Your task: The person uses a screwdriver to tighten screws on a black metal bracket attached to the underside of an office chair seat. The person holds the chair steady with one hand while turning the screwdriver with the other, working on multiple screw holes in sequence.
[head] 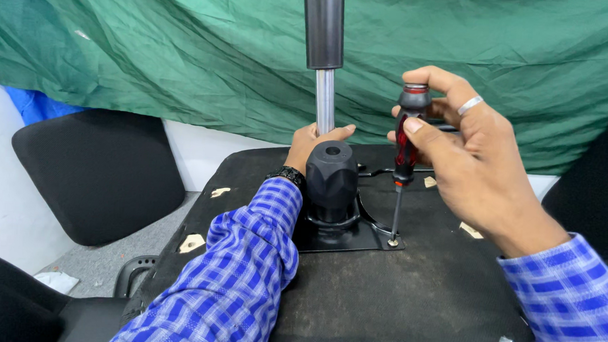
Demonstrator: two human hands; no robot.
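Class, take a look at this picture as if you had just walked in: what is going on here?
A person in a blue checked shirt works on the black fabric-covered underside of a chair seat. The right hand holds a red-and-black-handled screwdriver upright, its tip on a screw at the corner of the black metal mounting plate. The left hand rests behind the black plastic knob-shaped housing, beside the shiny metal gas-lift cylinder. A green tarpaulin hangs behind.

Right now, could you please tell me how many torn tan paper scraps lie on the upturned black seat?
4: one at the left edge, one at the far left, one behind the screwdriver, one by the right hand's wrist. The arms may hide others.
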